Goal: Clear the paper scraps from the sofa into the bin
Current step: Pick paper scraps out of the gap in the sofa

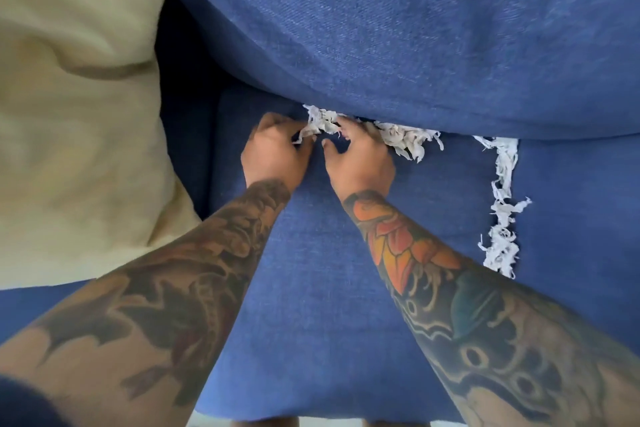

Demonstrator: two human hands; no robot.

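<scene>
Both hands are working the paper scraps (398, 139) lying along the sofa (311, 270) back crease. Left hand (273, 152) is pinching a clump; right hand (360, 158) is pressing on scraps, fingers spread. A second strip of scraps (502, 211) is lying well right. No legible writing.

Blue fabric sofa (311, 288): white shredded paper scraps (408, 142) along back crease; left hand (273, 152) pinching, right hand (360, 156) resting there; cream cushion (79, 114) left.

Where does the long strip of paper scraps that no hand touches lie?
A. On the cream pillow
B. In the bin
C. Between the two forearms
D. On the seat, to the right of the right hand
D: the untouched strip runs down the blue seat, to the right of the right hand; no bin is in view.
</scene>
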